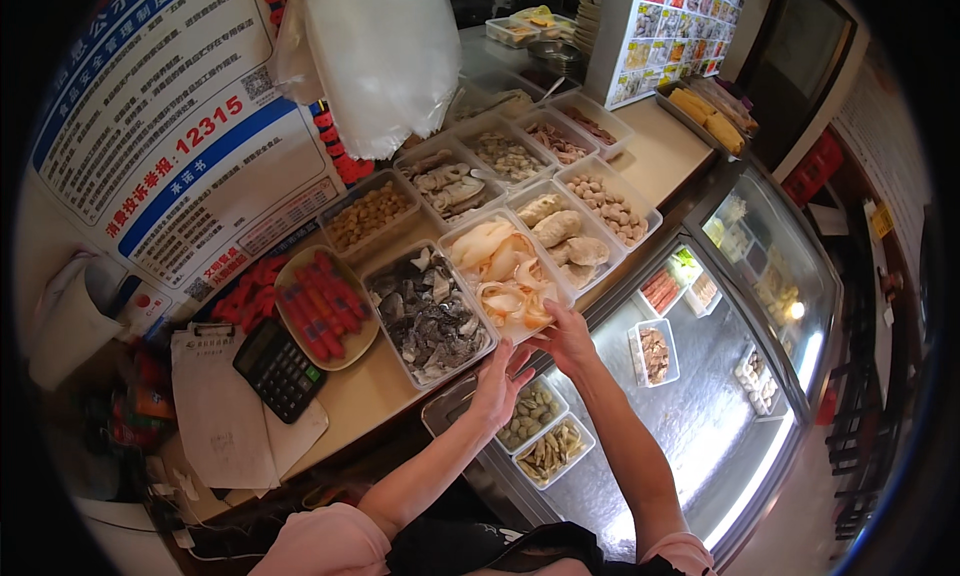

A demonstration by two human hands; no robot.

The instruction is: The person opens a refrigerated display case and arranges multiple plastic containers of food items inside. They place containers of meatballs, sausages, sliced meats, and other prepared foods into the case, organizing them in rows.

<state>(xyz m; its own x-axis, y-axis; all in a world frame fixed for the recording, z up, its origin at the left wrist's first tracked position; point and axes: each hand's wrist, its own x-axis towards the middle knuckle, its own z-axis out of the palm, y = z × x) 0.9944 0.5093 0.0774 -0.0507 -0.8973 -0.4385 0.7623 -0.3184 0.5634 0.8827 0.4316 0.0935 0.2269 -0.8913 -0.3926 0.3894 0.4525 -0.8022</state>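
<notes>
A clear plastic container (480,276) of pale, orange-edged slices sits at the counter's front edge, in a row with other food containers. My right hand (564,342) grips its front right corner, the thumb over the rim. At the front left corner is my left hand (496,387), its thumb against the container and its other fingers spread below the front rim. Just left stands a container of dark grey and black pieces (427,317). To the right, another holds large pale oval pieces (564,234).
Further left are a tray of red-wrapped sausages (326,306), a black calculator (279,369) and a clipboard with papers (217,418). Plastic bags (382,58) hang over the back containers. A lit glass display case (675,441) with several food boxes adjoins the counter's front.
</notes>
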